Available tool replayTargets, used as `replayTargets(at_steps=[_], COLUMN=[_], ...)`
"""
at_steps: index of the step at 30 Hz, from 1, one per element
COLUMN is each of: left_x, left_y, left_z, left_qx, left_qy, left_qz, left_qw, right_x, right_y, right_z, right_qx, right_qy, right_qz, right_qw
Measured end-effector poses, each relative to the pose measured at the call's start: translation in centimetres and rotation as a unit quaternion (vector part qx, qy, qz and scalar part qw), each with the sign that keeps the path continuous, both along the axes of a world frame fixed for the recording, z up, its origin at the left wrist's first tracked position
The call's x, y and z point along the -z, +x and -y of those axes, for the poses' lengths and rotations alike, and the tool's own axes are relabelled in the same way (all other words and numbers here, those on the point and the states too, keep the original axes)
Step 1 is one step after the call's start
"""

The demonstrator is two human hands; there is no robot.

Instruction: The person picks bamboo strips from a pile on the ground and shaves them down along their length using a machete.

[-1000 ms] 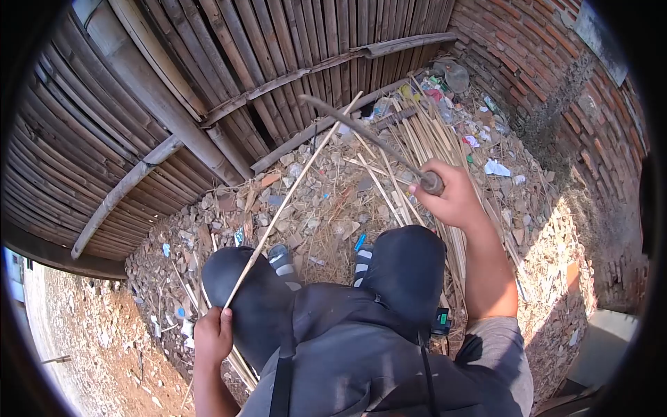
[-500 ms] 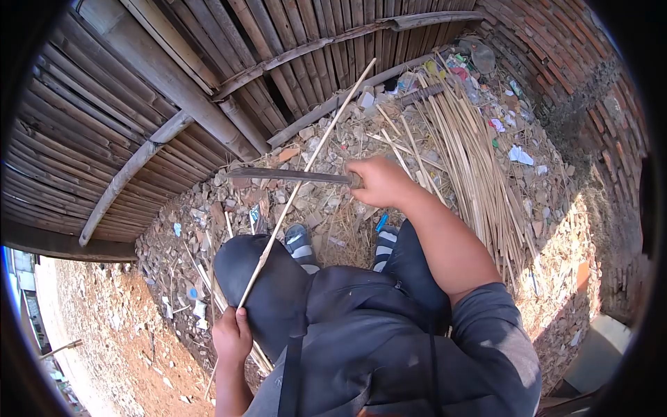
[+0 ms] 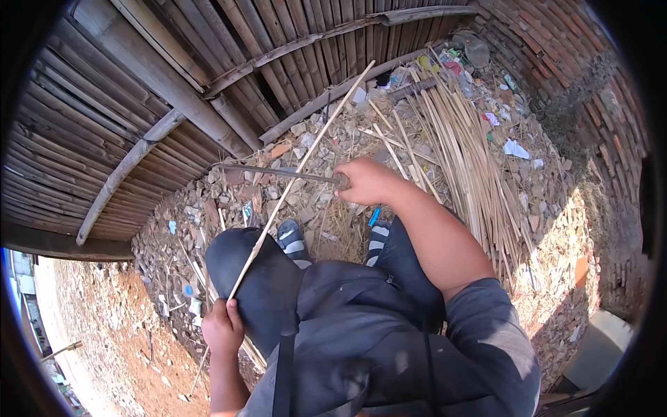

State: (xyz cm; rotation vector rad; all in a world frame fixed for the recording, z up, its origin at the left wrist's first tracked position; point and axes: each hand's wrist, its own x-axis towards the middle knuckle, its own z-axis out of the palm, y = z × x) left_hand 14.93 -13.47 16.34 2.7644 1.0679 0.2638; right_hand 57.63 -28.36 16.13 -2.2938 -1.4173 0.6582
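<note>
My left hand (image 3: 223, 326) is closed round the lower end of a long pale bamboo strip (image 3: 279, 206). The strip slants up and away over my left knee, its far tip near the bamboo wall. In my right hand (image 3: 361, 182) is the handle of a machete (image 3: 281, 172); my fingers wrap it, and the dark blade points left. Seen from above, the blade crosses the strip about midway along. Both my feet, in striped socks and sandals, rest on the rubble below.
A heap of split bamboo strips (image 3: 464, 156) lies to the right, with a few loose ones beside it. The bamboo slat wall (image 3: 229, 62) curves ahead and left; a brick wall (image 3: 590, 90) stands at right. Litter and broken brick cover the ground.
My right hand and the machete have shifted slightly left, and the blade now shows thinner, as if turned. My left hand and the strip have moved a little left too.
</note>
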Motion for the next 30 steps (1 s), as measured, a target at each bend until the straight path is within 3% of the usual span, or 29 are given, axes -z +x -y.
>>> replayTargets(at_steps=[3, 6, 7, 10, 14, 18, 22, 23, 26, 30], left_x=[-0.4, 0.5, 1.3, 1.1, -1.0, -0.8, 0.8, 0.1, -1.6, -1.2], left_y=[0.0, -0.1, -0.3, -0.2, 0.0, 0.4, 0.3, 0.4, 0.7, 0.6], left_z=[0.5, 0.1, 0.0, -0.3, -0.4, -0.7, -1.2, -1.3, -1.1, -1.1], left_qx=[-0.002, -0.001, -0.003, -0.008, -0.01, -0.001, -0.028, -0.023, -0.034, -0.006], left_qy=[-0.002, 0.019, 0.026, 0.026, -0.007, -0.034, -0.034, -0.036, -0.085, -0.048], left_qz=[-0.013, 0.001, 0.01, 0.013, -0.027, -0.031, -0.008, -0.022, -0.034, -0.033], left_qw=[1.0, 1.0, 1.0, 1.0, 1.0, 0.999, 0.999, 0.999, 0.995, 0.998], right_x=[-1.9, 0.5, 0.9, 0.7, 0.2, -1.3, 0.1, 0.3, 2.0, -1.5], right_y=[-2.0, -0.5, 1.0, 3.4, 0.9, -1.9, 2.2, 2.3, 0.2, -2.8], right_z=[0.5, 0.6, 0.3, 0.4, 0.6, 0.1, -0.2, -0.6, -1.0, -0.7], right_qx=[-0.034, -0.011, 0.042, 0.148, 0.102, -0.01, 0.063, 0.061, 0.085, 0.003], right_qy=[-0.025, 0.019, 0.018, 0.029, 0.012, -0.034, 0.022, -0.022, 0.02, -0.014], right_qz=[0.087, 0.028, -0.052, -0.059, 0.012, 0.097, -0.011, -0.004, 0.049, 0.104], right_qw=[0.995, 0.999, 0.998, 0.987, 0.995, 0.995, 0.998, 0.998, 0.995, 0.994])
